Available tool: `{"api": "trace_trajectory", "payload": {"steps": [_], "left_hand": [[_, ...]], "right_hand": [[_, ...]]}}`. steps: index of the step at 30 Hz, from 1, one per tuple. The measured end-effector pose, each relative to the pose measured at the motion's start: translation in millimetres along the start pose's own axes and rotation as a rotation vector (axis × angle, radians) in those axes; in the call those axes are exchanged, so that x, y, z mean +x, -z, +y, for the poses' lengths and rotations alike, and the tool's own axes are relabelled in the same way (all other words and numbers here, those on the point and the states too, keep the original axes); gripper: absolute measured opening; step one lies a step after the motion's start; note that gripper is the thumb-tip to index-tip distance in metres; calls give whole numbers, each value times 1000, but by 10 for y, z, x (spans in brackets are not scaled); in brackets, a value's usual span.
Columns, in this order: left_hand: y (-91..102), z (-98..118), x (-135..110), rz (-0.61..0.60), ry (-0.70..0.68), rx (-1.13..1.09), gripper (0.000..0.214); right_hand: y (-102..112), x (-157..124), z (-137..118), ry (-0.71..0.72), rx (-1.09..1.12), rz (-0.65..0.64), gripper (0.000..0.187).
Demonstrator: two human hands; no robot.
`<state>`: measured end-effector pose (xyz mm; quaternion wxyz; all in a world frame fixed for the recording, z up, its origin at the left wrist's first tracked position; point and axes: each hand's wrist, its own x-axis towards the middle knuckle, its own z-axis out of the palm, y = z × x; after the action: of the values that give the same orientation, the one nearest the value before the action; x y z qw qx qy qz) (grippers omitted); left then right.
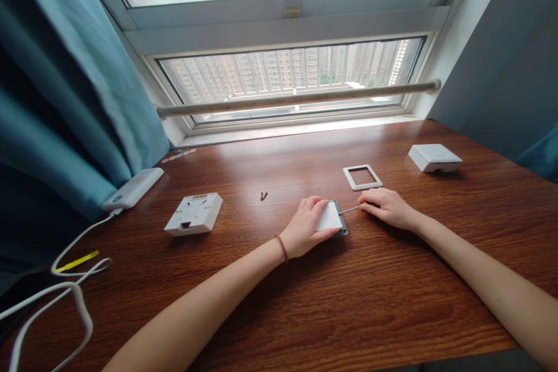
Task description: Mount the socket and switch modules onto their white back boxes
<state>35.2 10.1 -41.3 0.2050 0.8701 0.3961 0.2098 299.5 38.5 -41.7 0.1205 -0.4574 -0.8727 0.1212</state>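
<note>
My left hand (306,226) is closed around a white wall-switch panel with a grey back (330,218), keeping it on the wooden table. From the right, my right hand (389,207) grips a screwdriver; its thin metal shaft (349,210) reaches to the panel's right edge. The handle is mostly hidden in my fingers. Just beyond my right hand lies a white square frame (362,186). Two small screws (264,196) rest on the table to the left of the panel.
A white box (194,215) sits at left and another white box (435,157) at far right. By the blue curtain (87,70) lies a white power bank (134,187) with a white cable (81,238). A yellow strip (77,261) lies near the cable. A window with a rail (300,102) borders the back.
</note>
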Motion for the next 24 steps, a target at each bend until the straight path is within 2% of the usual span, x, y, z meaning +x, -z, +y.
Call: {"api": "trace_trajectory", "payload": {"steps": [9, 14, 20, 24], "left_hand": [[-8, 5, -15, 25, 3, 9, 60], [5, -7, -34, 41, 8, -27, 61], [29, 16, -57, 68, -64, -153, 54], [20, 29, -42, 127, -43, -181, 35]], "right_hand": [[111, -52, -192, -188, 11, -138, 38], [112, -47, -290, -283, 58, -160, 41], [78, -66, -498, -253, 171, -156, 45], [102, -90, -594, -243, 125, -138, 42]]}}
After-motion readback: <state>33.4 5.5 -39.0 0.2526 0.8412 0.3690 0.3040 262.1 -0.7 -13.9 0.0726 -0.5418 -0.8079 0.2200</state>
